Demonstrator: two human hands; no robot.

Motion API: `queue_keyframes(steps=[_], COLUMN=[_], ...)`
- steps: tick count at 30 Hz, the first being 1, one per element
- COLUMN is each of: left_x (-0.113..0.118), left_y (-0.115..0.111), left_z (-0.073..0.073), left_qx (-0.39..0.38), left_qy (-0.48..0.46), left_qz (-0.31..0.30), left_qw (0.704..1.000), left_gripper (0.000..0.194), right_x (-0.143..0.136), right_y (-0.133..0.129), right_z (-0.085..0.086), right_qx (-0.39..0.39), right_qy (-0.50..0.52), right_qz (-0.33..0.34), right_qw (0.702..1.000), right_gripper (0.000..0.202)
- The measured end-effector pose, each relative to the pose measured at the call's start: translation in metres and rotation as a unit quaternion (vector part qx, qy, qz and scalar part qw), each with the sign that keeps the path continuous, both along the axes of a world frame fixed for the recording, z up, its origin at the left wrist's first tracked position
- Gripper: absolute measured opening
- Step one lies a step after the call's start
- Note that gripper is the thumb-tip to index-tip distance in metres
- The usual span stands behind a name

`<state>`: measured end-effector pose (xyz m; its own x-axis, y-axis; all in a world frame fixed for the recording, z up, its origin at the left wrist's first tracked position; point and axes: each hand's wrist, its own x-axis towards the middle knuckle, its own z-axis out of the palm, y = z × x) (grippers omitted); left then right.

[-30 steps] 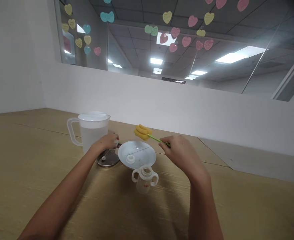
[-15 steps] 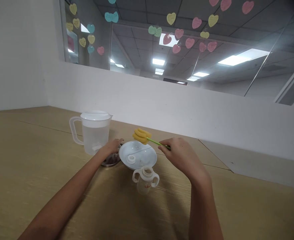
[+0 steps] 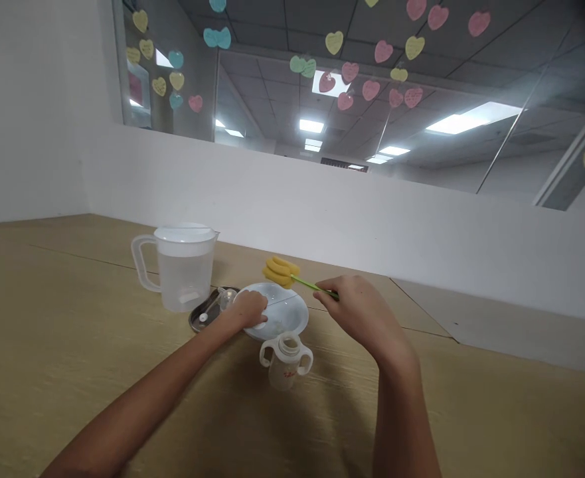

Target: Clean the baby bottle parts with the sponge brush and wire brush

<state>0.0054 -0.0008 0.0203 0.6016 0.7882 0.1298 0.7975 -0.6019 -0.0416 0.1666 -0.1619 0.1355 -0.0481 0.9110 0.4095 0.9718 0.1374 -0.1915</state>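
Above the wooden bench (image 3: 496, 411), short of its far edge, the right hand (image 3: 358, 311) grasps a green-handled brush with a yellow sponge head (image 3: 279, 272). The left hand (image 3: 250, 310) extends over the left side of a round white bowl (image 3: 295, 318); its grasp cannot be determined. Farther from that edge stands a translucent two-handled plastic bottle (image 3: 281, 372).

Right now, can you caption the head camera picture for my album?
Left hand over a white bowl, right hand gripping a green-handled yellow brush.

Ceiling lights (image 3: 474, 118) flare hazily above, while soft shadows (image 3: 329, 411) darken the table (image 3: 87, 318).
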Motion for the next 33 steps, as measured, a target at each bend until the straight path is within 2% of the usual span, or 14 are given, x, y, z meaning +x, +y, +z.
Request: queue_keyframes(steps=[4,9,12,15,17,19,22,24,29,31,33], left_x=[-0.002,-0.003,-0.008,-0.02,-0.03,-0.037,-0.042,-0.042,-0.049,-0.055,-0.06], left_y=[0.004,0.004,0.0,-0.006,-0.013,-0.019,-0.028,-0.031,-0.033,-0.034,-0.037], left_z=[-0.009,-0.006,0.01,0.039,0.059,0.076,0.088,0.09,0.093,0.097,0.101], left_qx=[-0.021,-0.037,-0.029,0.005,0.001,-0.051,-0.145,-0.175,-0.248,-0.256,-0.242], left_qy=[0.014,0.008,-0.016,-0.079,-0.227,-0.364,-0.481,-0.52,-0.564,-0.57,-0.567], left_qz=[0.014,-0.001,-0.016,-0.033,-0.057,-0.084,-0.133,-0.148,-0.172,-0.185,-0.185], left_qw=[1.0,0.999,0.999,0.996,0.972,0.926,0.854,0.822,0.769,0.759,0.765], left_gripper=[0.03,0.039,0.041,0.045,0.047,0.048,0.051,0.051,0.052,0.05,0.046], right_x=[0.001,0.001,0.002,0.008,0.012,0.015,0.014,0.01,0.005,0.006,0.007], right_y=[0.001,0.002,0.002,0.001,0.0,-0.001,-0.001,-0.002,-0.003,-0.002,-0.001], right_z=[-0.001,-0.001,-0.001,0.001,0.002,0.003,0.004,0.005,0.005,0.006,0.006], right_qx=[0.003,0.007,0.001,0.0,0.005,0.009,0.007,0.015,0.031,0.03,0.023], right_qy=[-0.003,-0.001,0.0,-0.002,-0.004,0.002,0.027,0.041,0.063,0.08,0.096], right_qz=[0.009,0.008,-0.003,-0.024,-0.042,-0.046,0.013,0.058,0.131,0.148,0.162], right_qw=[1.0,1.0,1.0,1.0,0.999,0.999,1.0,0.997,0.989,0.985,0.982], right_gripper=[0.027,0.026,0.029,0.031,0.032,0.033,0.033,0.032,0.029,0.031,0.03])
